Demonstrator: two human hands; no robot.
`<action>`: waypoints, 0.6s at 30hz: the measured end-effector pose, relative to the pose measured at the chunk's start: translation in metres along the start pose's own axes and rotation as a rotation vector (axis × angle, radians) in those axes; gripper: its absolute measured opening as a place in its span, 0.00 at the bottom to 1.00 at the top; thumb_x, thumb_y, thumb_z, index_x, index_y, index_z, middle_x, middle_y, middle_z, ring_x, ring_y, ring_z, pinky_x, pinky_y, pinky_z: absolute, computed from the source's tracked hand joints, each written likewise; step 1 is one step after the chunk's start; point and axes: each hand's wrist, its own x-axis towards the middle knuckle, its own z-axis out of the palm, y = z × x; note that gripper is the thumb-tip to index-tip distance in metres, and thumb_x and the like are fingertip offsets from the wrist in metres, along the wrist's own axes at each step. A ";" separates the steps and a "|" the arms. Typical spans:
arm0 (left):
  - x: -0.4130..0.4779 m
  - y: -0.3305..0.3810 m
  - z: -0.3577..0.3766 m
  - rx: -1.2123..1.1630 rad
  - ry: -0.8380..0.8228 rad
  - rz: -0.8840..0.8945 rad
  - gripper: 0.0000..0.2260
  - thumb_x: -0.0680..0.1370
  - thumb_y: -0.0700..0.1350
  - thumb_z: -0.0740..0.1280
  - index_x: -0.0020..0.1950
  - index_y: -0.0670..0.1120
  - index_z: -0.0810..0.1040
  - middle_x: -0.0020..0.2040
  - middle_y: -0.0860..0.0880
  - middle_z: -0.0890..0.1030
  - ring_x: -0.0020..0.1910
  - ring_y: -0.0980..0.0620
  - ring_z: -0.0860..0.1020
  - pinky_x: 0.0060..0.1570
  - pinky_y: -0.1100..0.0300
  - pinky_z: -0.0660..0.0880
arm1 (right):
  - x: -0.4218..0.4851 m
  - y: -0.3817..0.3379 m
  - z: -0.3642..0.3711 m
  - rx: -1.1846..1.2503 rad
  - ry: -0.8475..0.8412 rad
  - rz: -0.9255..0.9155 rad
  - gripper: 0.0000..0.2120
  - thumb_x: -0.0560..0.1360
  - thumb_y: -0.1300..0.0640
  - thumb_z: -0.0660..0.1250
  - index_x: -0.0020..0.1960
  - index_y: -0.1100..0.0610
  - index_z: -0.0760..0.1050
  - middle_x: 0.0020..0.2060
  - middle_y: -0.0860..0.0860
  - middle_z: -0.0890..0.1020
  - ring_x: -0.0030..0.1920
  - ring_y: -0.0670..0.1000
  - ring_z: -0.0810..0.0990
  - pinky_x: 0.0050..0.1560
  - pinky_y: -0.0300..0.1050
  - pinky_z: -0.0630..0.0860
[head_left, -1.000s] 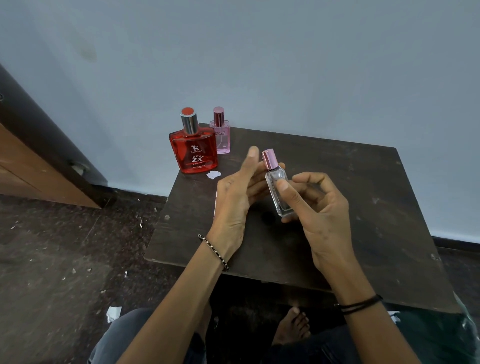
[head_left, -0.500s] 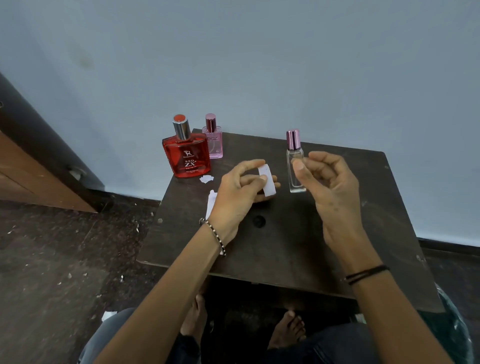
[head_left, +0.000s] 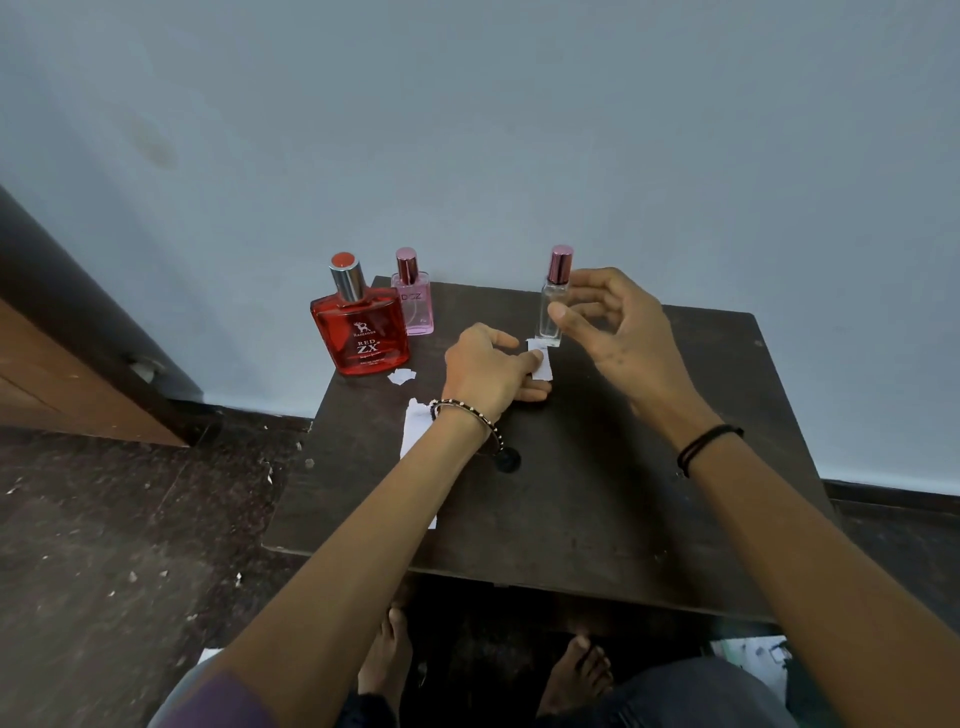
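Observation:
A small clear glass bottle (head_left: 550, 312) with a pink metallic cap stands upright near the back edge of the dark wooden table (head_left: 597, 499). My right hand (head_left: 618, 327) is just right of it, with the thumb tip and index fingertip pinching the glass and the other fingers loosely curled. My left hand (head_left: 488, 374) rests low on the table and pinches a small white paper label (head_left: 540, 361) between thumb and forefinger, just below the bottle's base.
A red perfume bottle (head_left: 361, 332) and a small pink bottle (head_left: 413, 301) stand at the table's back left corner. A paper scrap (head_left: 401, 375) and a white paper strip (head_left: 418, 426) lie nearby. The wall runs behind the table, and a wooden door (head_left: 62, 384) is at left.
The clear bottle went from held in front of me to standing at the table's back edge. My left hand took up the white label and lowered it toward the bottle's base.

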 end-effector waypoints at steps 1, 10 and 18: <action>0.001 -0.001 0.001 0.013 0.011 0.007 0.12 0.76 0.36 0.74 0.48 0.45 0.71 0.34 0.42 0.84 0.26 0.50 0.84 0.31 0.59 0.84 | 0.000 0.001 0.001 -0.004 -0.012 0.001 0.18 0.76 0.50 0.74 0.64 0.51 0.76 0.55 0.45 0.84 0.52 0.41 0.84 0.58 0.42 0.81; 0.008 -0.002 0.002 0.041 0.027 0.010 0.13 0.76 0.34 0.73 0.45 0.44 0.70 0.31 0.41 0.82 0.23 0.49 0.83 0.27 0.58 0.82 | -0.003 0.008 0.009 0.008 -0.051 0.014 0.18 0.76 0.52 0.75 0.63 0.52 0.76 0.55 0.44 0.84 0.53 0.39 0.83 0.56 0.37 0.80; 0.001 0.001 0.000 0.142 0.019 0.067 0.07 0.78 0.36 0.71 0.42 0.41 0.75 0.31 0.40 0.84 0.29 0.45 0.86 0.36 0.52 0.86 | -0.008 0.009 0.004 0.015 -0.089 0.065 0.20 0.75 0.56 0.76 0.65 0.52 0.75 0.58 0.44 0.83 0.57 0.38 0.82 0.58 0.35 0.78</action>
